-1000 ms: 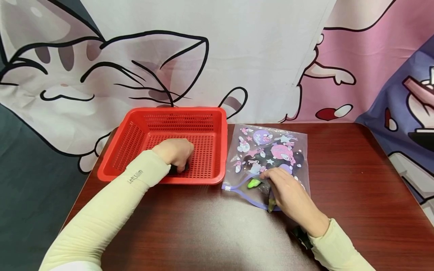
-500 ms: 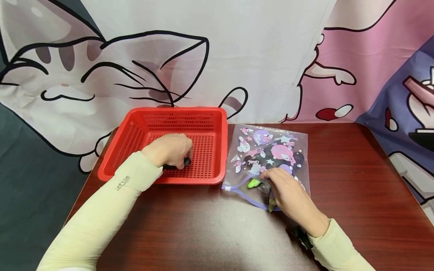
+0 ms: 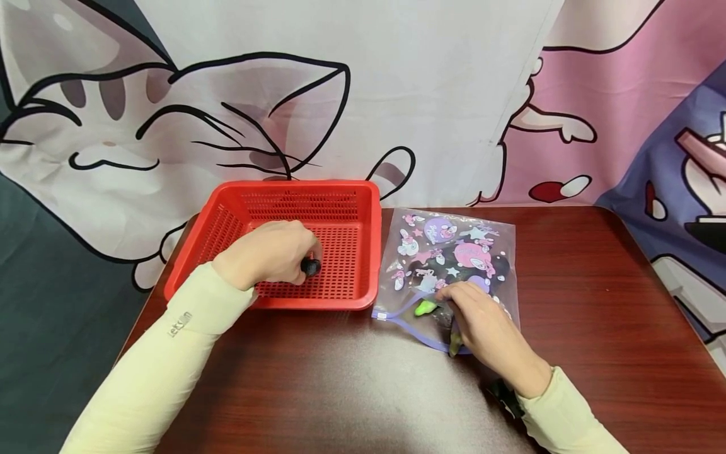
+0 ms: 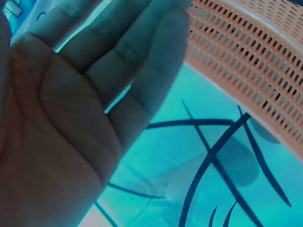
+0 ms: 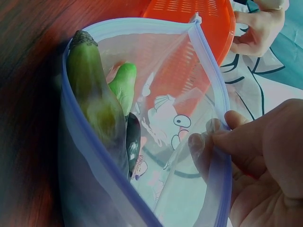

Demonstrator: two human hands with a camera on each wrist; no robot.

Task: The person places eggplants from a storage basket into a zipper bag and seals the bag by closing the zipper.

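My left hand (image 3: pixel 272 252) reaches over the red basket, its fingers round a nearly black, round-ended object (image 3: pixel 310 267) whose kind I cannot tell. In the left wrist view the palm (image 4: pixel 52 118) shows, but not that object. My right hand (image 3: pixel 479 325) pinches the purple-edged rim of a clear zip bag (image 3: pixel 416 252) between thumb and fingers. Its mouth gapes in the right wrist view. Inside lie a brownish-green eggplant (image 5: pixel 92 85), a bright green vegetable (image 5: pixel 125 85) and a dark, glossy one (image 5: pixel 133 137).
The red perforated basket (image 3: pixel 371 252) stands at the back left of the brown wooden table (image 3: pixel 351 384), close beside the bag. A cartoon-printed cloth (image 3: pixel 442 113) hangs behind the table's far edge. The bag's zip slider (image 3: pixel 381 315) sits at its left corner.
My left hand has shifted slightly left and upward in the head view, with the dark object moving along; more of its round end shows. The right hand and the bag have stayed in place.
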